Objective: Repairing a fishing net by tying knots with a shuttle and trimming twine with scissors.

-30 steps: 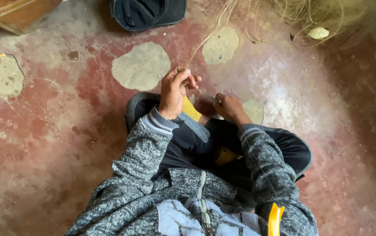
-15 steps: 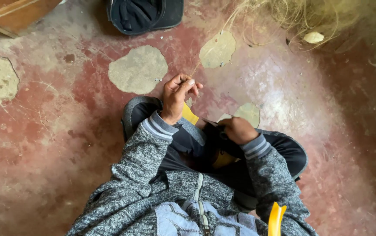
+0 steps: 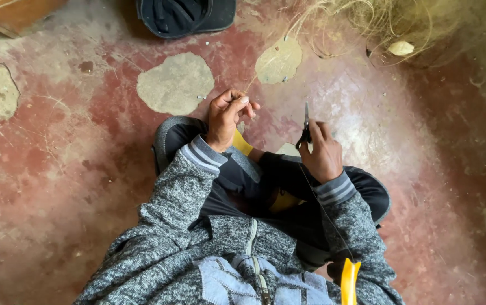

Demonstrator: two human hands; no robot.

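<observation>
Diff vs half a sec back: my right hand (image 3: 323, 153) has come up off the lap, where it was tucked low btwn the knees. It's now raised, fingers wrapped tight round a small pair of dark scissors (image 3: 306, 131), blades pointing up and away from me. Can't tell if the blades are parted, too thin at this res. Left hand (image 3: 227, 116) has barely moved: same spot over the left knee, thumb and fingertips pinched narrow on a thin pale fibre strand (image 3: 252, 83). The strand runs up and right from the pinch twd the straw-coloured fibre heap (image 3: 384, 22) at the top edge. View has also shifted a bit, floor patches sit slightly lower than before.

Hands are well apart, scissors to the right of the pinched strand, not touching it.

Edges & room: I'm sat cross-legged on a worn red floor (image 3: 56, 169) w/ bare grey patches. A dark cap (image 3: 186, 16) lies at the top edge, well beyond the left hand. A wooden board corner (image 3: 11, 14) shows top left, far off. A pale leaf-like scrap (image 3: 401, 48) sits in the fibre heap, top right. A yellow strip (image 3: 349, 281) pokes up by my right elbow at the bottom edge. Open floor left and right of the knees; the fibre heap crowds the top right.
</observation>
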